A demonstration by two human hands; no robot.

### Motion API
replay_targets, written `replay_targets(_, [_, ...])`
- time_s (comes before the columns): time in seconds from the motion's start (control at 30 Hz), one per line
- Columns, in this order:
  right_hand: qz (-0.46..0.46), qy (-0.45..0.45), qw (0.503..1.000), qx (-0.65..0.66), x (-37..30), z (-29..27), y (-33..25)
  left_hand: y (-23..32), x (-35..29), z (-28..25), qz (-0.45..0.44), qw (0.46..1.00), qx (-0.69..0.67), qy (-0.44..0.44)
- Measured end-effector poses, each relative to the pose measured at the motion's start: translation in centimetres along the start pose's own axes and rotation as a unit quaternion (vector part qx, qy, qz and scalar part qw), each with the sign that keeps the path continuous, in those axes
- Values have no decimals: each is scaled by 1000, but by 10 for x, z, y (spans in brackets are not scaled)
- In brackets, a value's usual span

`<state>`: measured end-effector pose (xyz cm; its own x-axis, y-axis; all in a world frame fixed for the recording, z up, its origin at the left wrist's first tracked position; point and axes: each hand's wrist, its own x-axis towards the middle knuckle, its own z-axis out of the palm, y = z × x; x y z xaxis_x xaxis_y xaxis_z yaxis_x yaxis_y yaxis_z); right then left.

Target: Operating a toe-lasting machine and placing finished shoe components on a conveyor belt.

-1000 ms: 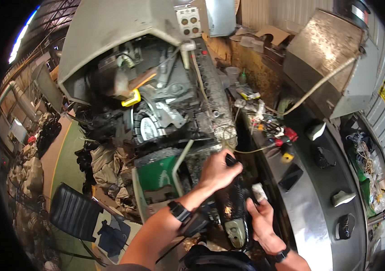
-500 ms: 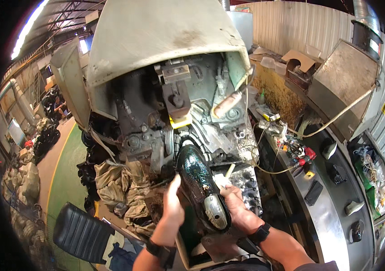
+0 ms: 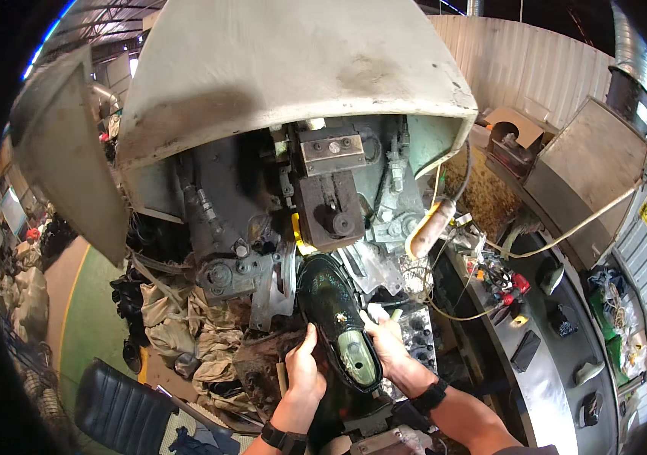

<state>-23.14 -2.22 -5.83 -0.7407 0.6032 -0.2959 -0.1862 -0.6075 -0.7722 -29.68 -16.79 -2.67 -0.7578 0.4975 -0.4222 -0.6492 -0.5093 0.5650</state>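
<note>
A dark, glossy shoe upper (image 3: 329, 298) on a pale green last (image 3: 357, 356) lies toe away from me, its toe under the dark block of a machine (image 3: 331, 214). My left hand (image 3: 304, 373) is at its left side near the heel, thumb up; its other fingers are largely hidden beside the shoe. My right hand (image 3: 390, 350) grips the shoe's right side near the heel, with a small white piece (image 3: 376, 312) at its fingertips. Metal plates (image 3: 272, 292) flank the toe, and a yellow part (image 3: 300, 233) shows beside the block.
A large pale hood (image 3: 285, 68) overhangs the machine. A worn, pale handle-like piece (image 3: 431, 229) hangs at its right. Farther right, a metal bench (image 3: 543, 387) runs beside a dark belt with several shoes. On the left are crumpled cloth (image 3: 221, 334) and a black chair (image 3: 122, 409).
The machine looms larger, and more of the shoe's toe shows, with the metal plates apart from it. My left hand has come lower and closer to the heel. My right hand stays at the shoe.
</note>
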Motion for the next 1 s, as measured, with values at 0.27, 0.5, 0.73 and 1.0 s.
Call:
replay_targets(0.27, [39, -75, 995, 47, 11, -7, -3, -38, 18, -15, 124, 989, 41, 67])
replay_targets(0.5, [10, -93, 993, 65, 23, -13, 8, -68, 39, -8, 198, 966, 14, 166])
replay_targets(0.73, [13, -58, 998, 38, 26, -16, 19, -82, 60, -26, 237, 963, -44, 121])
replay_targets(1.0, [7, -73, 997, 39, 27, -29, 29, -88, 59, -30, 239, 962, 22, 133])
